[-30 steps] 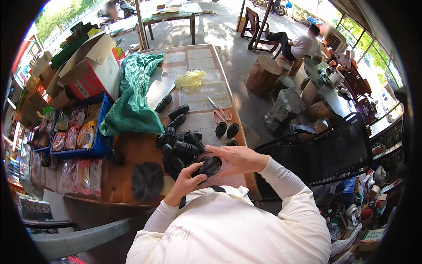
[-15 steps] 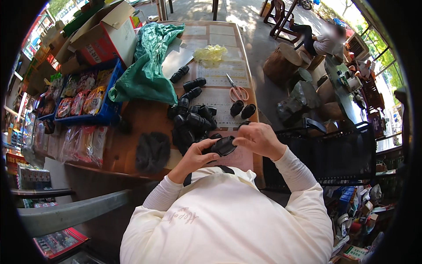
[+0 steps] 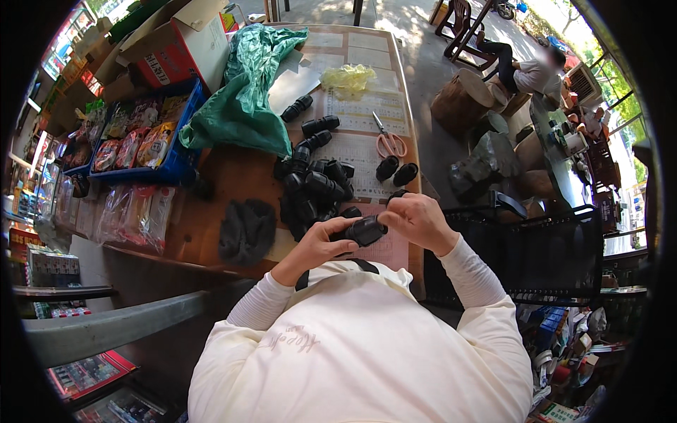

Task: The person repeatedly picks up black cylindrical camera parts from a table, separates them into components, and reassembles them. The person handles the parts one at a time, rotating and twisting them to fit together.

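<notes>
1. A green plastic bag (image 3: pixel 243 99) lies crumpled on the wooden desk (image 3: pixel 218 183), beside a blue crate (image 3: pixel 180 158) of packaged snacks.
2. Orange-handled scissors (image 3: pixel 388 141) rest on printed paper sheets (image 3: pixel 363 113), near a crumpled yellow bag (image 3: pixel 349 76).
3. A dark cloth (image 3: pixel 247 229) sits at the desk's near edge.
4. A red-and-white cardboard box (image 3: pixel 176 53) stands behind the crate.
5. A seated person (image 3: pixel 529 70) is well apart, beside a wooden stump (image 3: pixel 462 102).

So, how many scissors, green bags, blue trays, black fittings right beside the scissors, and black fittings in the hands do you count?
Scissors: 1
Green bag: 1
Blue tray: 1
Black fittings beside the scissors: 2
Black fitting in left hand and right hand: 1
Total: 6
</notes>
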Action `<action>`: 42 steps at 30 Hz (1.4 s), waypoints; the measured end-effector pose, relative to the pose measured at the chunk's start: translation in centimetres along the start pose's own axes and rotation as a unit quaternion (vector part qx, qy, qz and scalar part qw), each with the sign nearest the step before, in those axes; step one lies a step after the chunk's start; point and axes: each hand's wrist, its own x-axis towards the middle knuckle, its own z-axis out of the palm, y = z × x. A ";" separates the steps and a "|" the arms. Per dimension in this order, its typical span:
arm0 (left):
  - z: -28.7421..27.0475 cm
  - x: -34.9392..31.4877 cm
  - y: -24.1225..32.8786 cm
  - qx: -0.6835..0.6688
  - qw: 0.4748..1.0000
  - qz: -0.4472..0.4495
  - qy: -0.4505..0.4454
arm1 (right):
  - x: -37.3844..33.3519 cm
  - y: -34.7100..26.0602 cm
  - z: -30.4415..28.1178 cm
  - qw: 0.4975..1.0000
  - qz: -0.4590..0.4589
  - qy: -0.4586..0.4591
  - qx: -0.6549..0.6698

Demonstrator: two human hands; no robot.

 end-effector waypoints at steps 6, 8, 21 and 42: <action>-0.2 0.3 -0.6 0.012 1.000 0.004 -0.010 | 0.1 0.8 0.5 0.998 0.032 -0.044 -0.029; -0.2 0.3 -0.5 0.010 1.000 0.025 -0.004 | 0.2 0.8 0.1 0.996 0.038 -0.070 -0.033; -0.2 0.5 -0.5 -0.012 1.000 -0.020 -0.009 | 0.3 0.5 0.6 0.999 0.010 -0.035 -0.037; -0.5 0.7 0.0 -0.061 0.997 -0.033 -0.029 | -0.1 1.4 1.0 0.995 -0.068 0.045 0.049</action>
